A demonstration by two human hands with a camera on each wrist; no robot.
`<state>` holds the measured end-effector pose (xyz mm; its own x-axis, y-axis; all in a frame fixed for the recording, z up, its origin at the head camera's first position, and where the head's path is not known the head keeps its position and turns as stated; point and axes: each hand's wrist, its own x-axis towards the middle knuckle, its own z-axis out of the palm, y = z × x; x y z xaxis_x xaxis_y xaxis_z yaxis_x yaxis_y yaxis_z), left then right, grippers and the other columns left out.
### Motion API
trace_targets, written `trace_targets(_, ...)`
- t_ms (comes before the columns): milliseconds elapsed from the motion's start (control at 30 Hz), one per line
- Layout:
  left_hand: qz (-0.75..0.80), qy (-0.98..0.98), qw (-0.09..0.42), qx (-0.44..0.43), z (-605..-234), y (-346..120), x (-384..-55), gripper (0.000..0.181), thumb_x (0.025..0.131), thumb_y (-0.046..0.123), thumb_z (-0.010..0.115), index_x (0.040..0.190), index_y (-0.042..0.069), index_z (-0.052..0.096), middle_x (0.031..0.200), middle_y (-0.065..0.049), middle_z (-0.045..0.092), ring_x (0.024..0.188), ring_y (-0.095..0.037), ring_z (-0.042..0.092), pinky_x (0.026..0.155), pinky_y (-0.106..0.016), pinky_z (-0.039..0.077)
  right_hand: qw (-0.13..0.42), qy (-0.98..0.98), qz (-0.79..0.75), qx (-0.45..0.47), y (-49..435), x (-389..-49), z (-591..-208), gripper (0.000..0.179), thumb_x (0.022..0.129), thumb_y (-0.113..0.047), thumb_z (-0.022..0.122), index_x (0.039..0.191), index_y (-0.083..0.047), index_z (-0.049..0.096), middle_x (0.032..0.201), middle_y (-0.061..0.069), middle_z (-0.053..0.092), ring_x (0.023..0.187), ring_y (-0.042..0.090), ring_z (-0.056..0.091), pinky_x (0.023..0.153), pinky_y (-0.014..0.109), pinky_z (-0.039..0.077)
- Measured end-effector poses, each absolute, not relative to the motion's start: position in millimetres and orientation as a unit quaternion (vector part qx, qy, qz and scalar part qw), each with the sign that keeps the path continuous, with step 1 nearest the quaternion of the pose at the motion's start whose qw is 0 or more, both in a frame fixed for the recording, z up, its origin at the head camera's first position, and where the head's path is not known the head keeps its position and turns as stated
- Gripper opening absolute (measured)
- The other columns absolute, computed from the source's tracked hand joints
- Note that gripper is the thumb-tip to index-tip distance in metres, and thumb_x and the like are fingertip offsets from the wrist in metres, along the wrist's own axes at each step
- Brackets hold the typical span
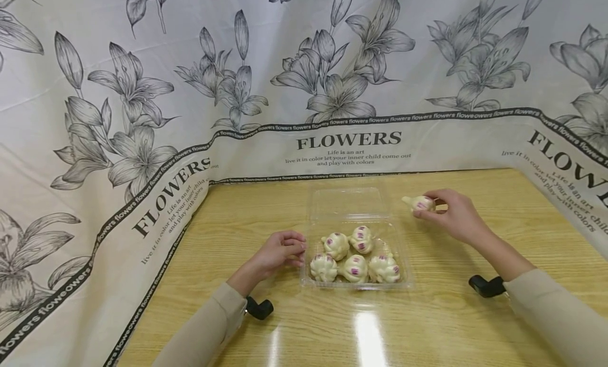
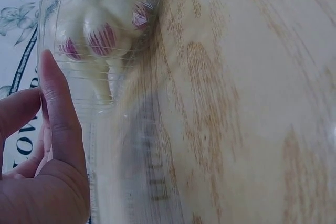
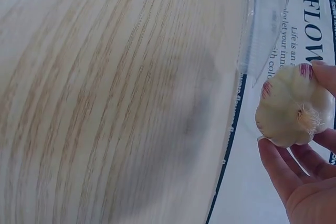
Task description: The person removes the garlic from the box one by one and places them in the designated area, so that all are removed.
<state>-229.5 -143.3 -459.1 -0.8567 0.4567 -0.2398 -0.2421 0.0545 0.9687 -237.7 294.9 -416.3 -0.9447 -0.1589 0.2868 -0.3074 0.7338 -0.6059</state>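
Note:
My right hand (image 1: pixel 455 214) holds a garlic bulb (image 1: pixel 421 204) between thumb and fingers, to the right of a clear plastic clamshell box. In the head view its stem points left; the right wrist view shows the rooty base of the bulb (image 3: pixel 291 106) and purple streaks. The clamshell box (image 1: pixel 304 281) lies with its lid folded back, and several garlic bulbs (image 1: pixel 355 269) sit in its base. At the box's left side is my left hand (image 1: pixel 281 253). In the left wrist view, its thumb and forefinger (image 2: pixel 59 111) pinch the box's rim.
A light wood-grain table (image 1: pixel 228 208) lies under everything. White cloth (image 1: pixel 351 145) printed with flowers and lettering hangs behind it and along both sides. Black camera mounts (image 1: pixel 258 308) jut from both wrists.

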Motion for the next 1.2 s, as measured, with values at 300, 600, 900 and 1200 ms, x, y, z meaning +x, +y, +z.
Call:
trace_targets(300,0.682,0.683,0.253,0.076,-457.7,-141.6,-227.9,0.028,0.104,0.001,0.057,0.127,-0.013,0.051,0.094,-0.01,0.064,0.078,-0.015,0.065,0.069,-0.027,0.062,0.09,-0.937,0.327,0.078,304.5,-252.2,-428.3,0.067,0.093,-0.037,0.077,0.133,0.013,0.056,0.121,0.032,0.061,0.111,0.049,0.06,0.077,0.05,0.058)
trace_targets(600,0.683,0.681,0.255,0.073,-457.1,-141.7,-227.6,0.027,0.103,0.002,0.058,0.126,-0.011,0.053,0.098,-0.015,0.064,0.079,-0.016,0.065,0.07,-0.028,0.062,0.058,-0.942,0.325,0.057,314.4,-265.4,-444.9,0.067,0.096,-0.039,0.074,0.134,0.013,0.053,0.121,0.034,0.059,0.111,0.047,0.055,0.086,0.058,0.053)
trace_targets(900,0.676,0.688,0.254,0.074,-458.9,-142.7,-228.0,0.032,0.104,0.004,0.059,0.13,-0.012,0.051,0.098,-0.014,0.065,0.08,-0.016,0.065,0.072,-0.03,0.062,0.044,-0.949,0.303,0.081,314.7,-267.0,-450.3,0.068,0.098,-0.034,0.072,0.14,0.013,0.048,0.122,0.035,0.058,0.103,0.043,0.059,0.078,0.051,0.054)
trace_targets(1200,0.673,0.691,0.252,0.077,-460.2,-143.9,-228.7,0.028,0.104,0.006,0.059,0.128,-0.009,0.054,0.095,-0.01,0.065,0.08,-0.017,0.065,0.073,-0.032,0.063,0.03,-0.946,0.3,0.118,317.8,-263.0,-446.5,0.073,0.089,-0.02,0.082,0.14,0.016,0.044,0.119,0.037,0.056,0.097,0.041,0.06,0.074,0.044,0.053)
